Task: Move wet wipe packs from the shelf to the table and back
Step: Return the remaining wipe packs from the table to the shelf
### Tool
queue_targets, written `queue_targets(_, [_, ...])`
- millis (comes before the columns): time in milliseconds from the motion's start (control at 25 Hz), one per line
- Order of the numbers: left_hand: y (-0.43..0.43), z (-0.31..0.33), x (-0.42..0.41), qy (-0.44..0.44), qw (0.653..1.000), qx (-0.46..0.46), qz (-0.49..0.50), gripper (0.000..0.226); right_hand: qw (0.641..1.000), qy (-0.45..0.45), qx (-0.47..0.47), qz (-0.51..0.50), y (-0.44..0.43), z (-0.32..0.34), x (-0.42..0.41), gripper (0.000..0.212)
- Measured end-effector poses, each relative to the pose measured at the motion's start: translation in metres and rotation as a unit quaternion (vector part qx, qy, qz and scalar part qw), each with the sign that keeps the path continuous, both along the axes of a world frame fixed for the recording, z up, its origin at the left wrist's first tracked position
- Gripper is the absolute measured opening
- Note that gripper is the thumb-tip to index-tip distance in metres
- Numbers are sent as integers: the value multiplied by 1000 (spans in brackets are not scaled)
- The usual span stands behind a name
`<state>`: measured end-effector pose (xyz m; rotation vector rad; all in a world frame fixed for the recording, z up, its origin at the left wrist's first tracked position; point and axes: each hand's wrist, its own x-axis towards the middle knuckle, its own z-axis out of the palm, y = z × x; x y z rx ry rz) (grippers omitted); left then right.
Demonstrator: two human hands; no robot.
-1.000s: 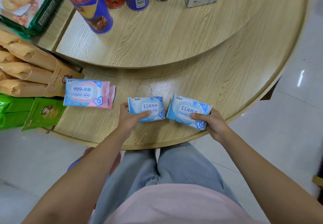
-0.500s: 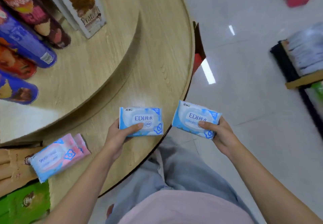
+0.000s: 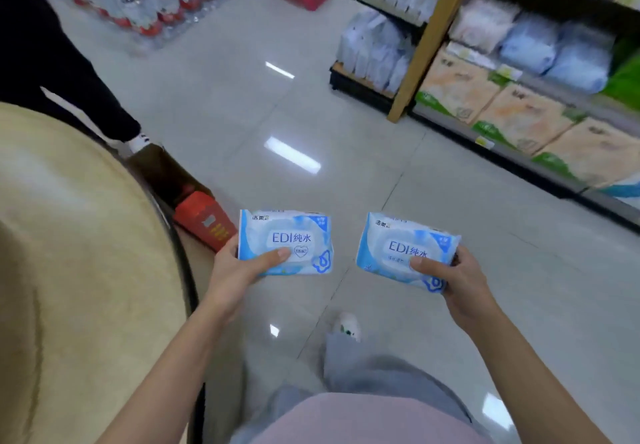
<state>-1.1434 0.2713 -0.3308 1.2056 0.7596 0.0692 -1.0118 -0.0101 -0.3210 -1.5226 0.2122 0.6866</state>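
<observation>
- My left hand [image 3: 239, 270] grips one wet wipe pack [image 3: 285, 241], thumb on top, beyond the table [image 3: 86, 253] edge.
- My right hand [image 3: 453, 280] grips the other pack [image 3: 405, 247] over the floor [image 3: 381, 173].

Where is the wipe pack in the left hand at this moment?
Head view, left of centre: the left hand holds the pack over the floor, just right of the red box.

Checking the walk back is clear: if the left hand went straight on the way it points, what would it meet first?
Likely nothing near: the left hand, holding a wipe pack, points over bare floor toward the shelf end, though depth is unclear.
</observation>
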Motion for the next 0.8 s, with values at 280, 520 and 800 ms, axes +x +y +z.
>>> queue_targets(280, [-61, 9, 194, -16, 995, -27, -97, 64, 988, -91, -11, -122, -55, 38, 163, 56])
queue_targets(520, [-54, 23, 363, -65, 985, -18, -160, 67, 969, -143, -16, -200, -54, 50, 285, 60])
queue_targets(800, [-43, 83, 576, -124, 954, 16, -272, 72, 930, -163, -14, -328, -53, 74, 405, 95])
